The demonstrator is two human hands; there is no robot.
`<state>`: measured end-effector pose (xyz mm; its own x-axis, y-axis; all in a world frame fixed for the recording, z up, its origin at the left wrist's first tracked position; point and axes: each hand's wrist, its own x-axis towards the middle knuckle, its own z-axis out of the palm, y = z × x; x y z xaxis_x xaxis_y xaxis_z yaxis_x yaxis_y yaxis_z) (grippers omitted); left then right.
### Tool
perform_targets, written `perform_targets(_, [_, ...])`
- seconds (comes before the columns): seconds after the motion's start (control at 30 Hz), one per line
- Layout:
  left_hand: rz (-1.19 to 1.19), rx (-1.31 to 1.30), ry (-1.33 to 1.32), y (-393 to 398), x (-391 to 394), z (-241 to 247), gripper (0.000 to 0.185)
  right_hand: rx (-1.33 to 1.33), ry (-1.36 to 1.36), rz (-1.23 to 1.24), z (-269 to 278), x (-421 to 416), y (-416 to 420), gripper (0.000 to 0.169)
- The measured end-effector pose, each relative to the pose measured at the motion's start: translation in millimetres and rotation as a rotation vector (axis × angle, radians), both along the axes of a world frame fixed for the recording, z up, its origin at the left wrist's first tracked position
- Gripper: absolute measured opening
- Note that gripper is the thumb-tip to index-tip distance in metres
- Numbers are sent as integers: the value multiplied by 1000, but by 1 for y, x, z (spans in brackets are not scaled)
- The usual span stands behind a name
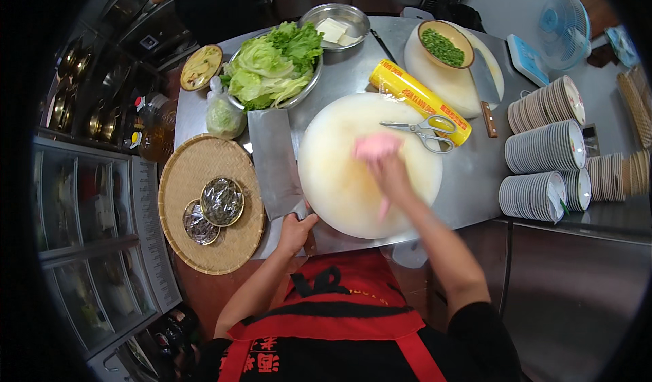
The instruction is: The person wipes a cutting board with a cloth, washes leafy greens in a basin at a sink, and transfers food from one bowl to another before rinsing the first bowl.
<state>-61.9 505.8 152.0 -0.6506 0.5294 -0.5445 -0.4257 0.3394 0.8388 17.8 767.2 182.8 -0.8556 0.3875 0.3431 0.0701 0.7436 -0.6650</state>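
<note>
My left hand point(297, 233) is at the table's near edge, closed around the handle of a broad steel cleaver point(272, 163); its blade lies left of a round white chopping board point(331, 178). Blurred, my right hand point(389, 170) presses a bunched pink item, apparently a cloth point(377, 146), onto the board, and a thin pink end hangs below the hand. Yellowish stains mark the board. Metal scissors point(433, 130) rest across the board's right rim and against a yellow roll box of cling film point(417, 99).
Lettuce point(275, 66) fills a metal bowl, beside a bagged vegetable point(223, 114). A woven tray point(178, 198) holds two wrapped dishes. Behind are a steel bowl point(361, 18) with white blocks and a bowl of chopped greens point(442, 47). A second knife point(488, 119) and stacked plates point(545, 145) are right.
</note>
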Motion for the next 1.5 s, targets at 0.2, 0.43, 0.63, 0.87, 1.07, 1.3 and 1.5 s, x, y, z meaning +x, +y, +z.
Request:
perform_targets(0.2, [4, 18, 34, 1, 0, -2, 26, 232, -15, -90, -35, -126, 53, 19])
perform_targets(0.43, [-16, -50, 103, -10, -5, -16, 23, -306, -201, 247, -47, -37, -67, 13])
perform_targets(0.63, [-28, -18, 104, 9, -6, 9, 22, -386, -272, 492, -5, 100, -95, 8])
perform_targets(0.87, [-84, -266, 459, 17, 0, 20, 26, 120, -134, -148, 11, 25, -14, 23])
perform_targets(1.07, [-278, -396, 965, 61, -14, 56, 29, -14, -156, 127, -42, 100, -60, 13])
perform_targets(1.3, [-318, -489, 1085, 107, -28, 47, 37, -603, -59, -879, 10, 211, 80, 25])
perform_targets(1.5, [-376, -352, 1283, 122, -40, 26, 42, -241, 137, -907, -60, 228, 247, 29])
